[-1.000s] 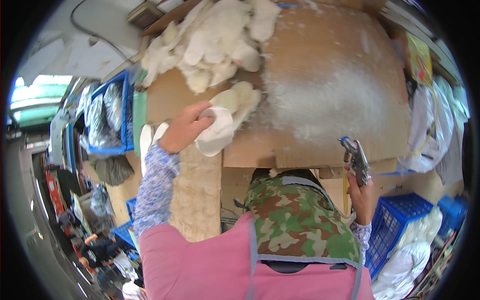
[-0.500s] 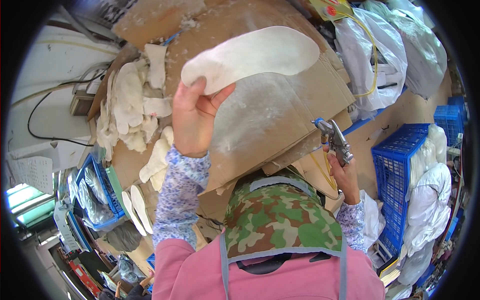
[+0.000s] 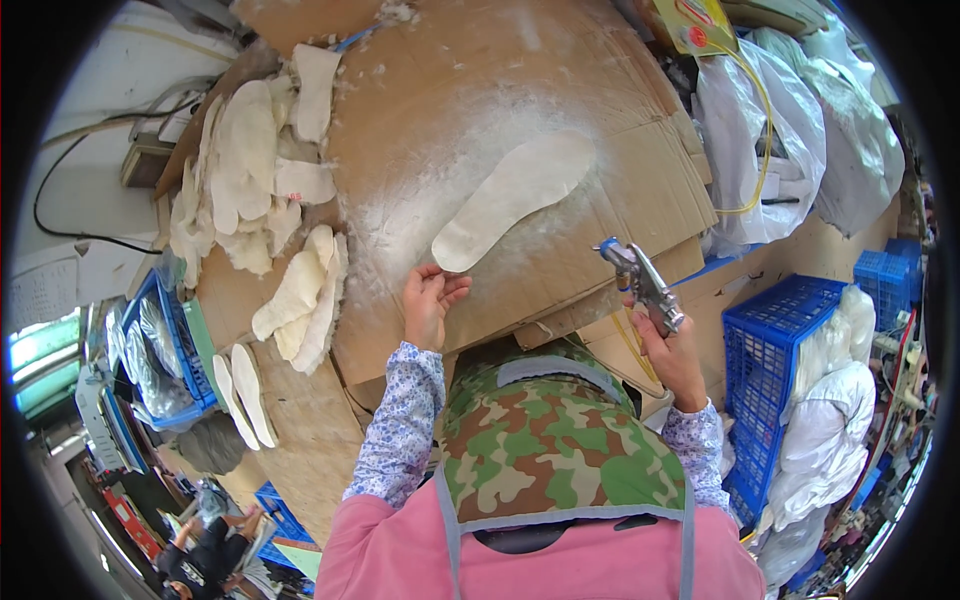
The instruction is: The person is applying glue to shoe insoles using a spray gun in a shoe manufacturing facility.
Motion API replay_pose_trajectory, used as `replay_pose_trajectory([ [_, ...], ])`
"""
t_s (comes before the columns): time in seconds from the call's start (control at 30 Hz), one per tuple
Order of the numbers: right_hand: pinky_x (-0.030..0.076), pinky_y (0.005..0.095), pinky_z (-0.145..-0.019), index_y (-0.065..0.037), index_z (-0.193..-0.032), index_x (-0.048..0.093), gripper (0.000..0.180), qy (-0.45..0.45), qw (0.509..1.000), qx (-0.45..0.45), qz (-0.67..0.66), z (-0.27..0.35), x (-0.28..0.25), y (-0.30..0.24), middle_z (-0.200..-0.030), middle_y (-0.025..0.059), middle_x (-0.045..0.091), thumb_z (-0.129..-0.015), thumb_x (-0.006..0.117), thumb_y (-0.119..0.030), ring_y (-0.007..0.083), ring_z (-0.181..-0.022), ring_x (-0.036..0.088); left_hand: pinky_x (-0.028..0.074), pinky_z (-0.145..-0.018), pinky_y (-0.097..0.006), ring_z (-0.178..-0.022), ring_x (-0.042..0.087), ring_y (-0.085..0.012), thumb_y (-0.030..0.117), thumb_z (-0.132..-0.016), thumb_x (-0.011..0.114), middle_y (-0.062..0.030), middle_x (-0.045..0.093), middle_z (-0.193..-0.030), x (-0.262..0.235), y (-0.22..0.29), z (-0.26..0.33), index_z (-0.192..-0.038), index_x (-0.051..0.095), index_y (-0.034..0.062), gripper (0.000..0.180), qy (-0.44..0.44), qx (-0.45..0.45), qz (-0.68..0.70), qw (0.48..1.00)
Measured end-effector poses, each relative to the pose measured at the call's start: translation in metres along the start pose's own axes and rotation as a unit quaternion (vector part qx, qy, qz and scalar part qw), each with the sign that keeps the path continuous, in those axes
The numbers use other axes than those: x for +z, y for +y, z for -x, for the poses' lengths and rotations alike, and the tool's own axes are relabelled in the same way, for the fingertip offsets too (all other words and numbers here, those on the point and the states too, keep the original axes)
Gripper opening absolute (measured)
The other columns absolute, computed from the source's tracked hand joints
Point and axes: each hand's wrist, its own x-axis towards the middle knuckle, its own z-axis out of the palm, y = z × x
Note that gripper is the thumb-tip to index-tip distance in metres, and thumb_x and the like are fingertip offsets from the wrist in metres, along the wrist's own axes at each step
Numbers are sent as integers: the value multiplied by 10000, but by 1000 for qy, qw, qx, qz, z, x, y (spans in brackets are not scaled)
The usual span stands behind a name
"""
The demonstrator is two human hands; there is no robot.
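A pale, fuzzy insole [image 3: 515,200] lies slantwise over the dusty cardboard. My left hand [image 3: 432,300] is at its near end, thumb and fingertip pinching the edge, the other fingers loosely curled. In my right hand [image 3: 672,355] is a metal spray gun [image 3: 645,285] with a blue nozzle, pointing up and left over the cardboard's near right edge. My fingers wrap round its handle. A yellow hose runs down beside the hand.
Cardboard sheets [image 3: 400,120] cover the table, with white fluff on them. Piled fleecy insoles [image 3: 245,150] lie left, more insoles [image 3: 305,300] nearer. Two slim white insoles [image 3: 245,395] lie lower left. Blue crate [image 3: 765,340] and plastic bags [image 3: 750,130] stand right. Another person [image 3: 205,550] is lower left.
My left hand has brought the insole down from its raised position, nearer to me, onto the cardboard. The spray gun has shifted slightly left in my right hand. My view has shifted a little.
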Motion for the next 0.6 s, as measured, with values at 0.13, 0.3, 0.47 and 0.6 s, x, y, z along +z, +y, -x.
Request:
replay_pose_trajectory([
  [0.13, 390, 218, -542, -16, -1085, 581, 230, -44, 999, -24, 6, -16, 20, -21, -811, 11, 625, -854, 584, -18, 58, -600, 476, 529, -656, -278, -773, 634, -205, 132, -939, 436, -155, 590, -988, 5, 7, 7, -1118, 422, -17, 233, 13, 11, -7, 1000],
  [0.3, 455, 261, -665, -19, -1132, 553, 278, -122, 991, -33, 44, -26, 41, -47, -900, 75, 643, -855, 577, -20, 127, -724, 560, 518, -644, -281, -750, 623, -195, 78, -909, 460, -154, 580, -954, 12, 11, -1, -1136, 431, -10, 245, 85, 27, -144, 986],
  [0.47, 472, 302, -730, -22, -1172, 520, 331, -183, 980, -49, 52, -32, 71, -68, -937, 99, 639, -850, 592, -45, 212, -819, 611, 494, -645, -315, -758, 601, -207, 39, -830, 538, -136, 578, -878, 2, -16, -19, -1091, 473, -3, 272, 138, 131, -242, 952],
  [0.6, 471, 330, -722, -14, -1174, 508, 347, -195, 974, -98, 63, -36, 89, -66, -917, 152, 612, -841, 601, -44, 266, -806, 605, 434, -528, -285, -633, 531, -159, 17, -836, 533, -116, 540, -859, -1, -24, -21, -1102, 436, -9, 284, 139, 153, -218, 954],
])
